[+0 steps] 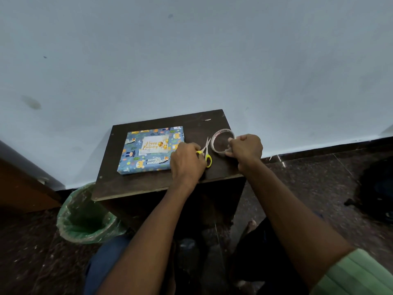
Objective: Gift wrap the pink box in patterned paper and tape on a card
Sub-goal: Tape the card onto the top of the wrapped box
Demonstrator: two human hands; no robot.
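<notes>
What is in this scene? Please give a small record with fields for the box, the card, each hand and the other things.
box: wrapped box in blue patterned paper, on small dark table
card: Happy Birthday card lies on top of the box
left hand: holds yellow-handled scissors
right hand: holds clear tape roll
floor: bin with green liner, left of table

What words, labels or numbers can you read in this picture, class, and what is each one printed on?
"Happy Birthday": gold script on the card, which lies on the wrapped box.
Red label inside the tape roll: too small to read.
White patch at the box's far right corner: too blurred to read.
No other text shows.
</notes>
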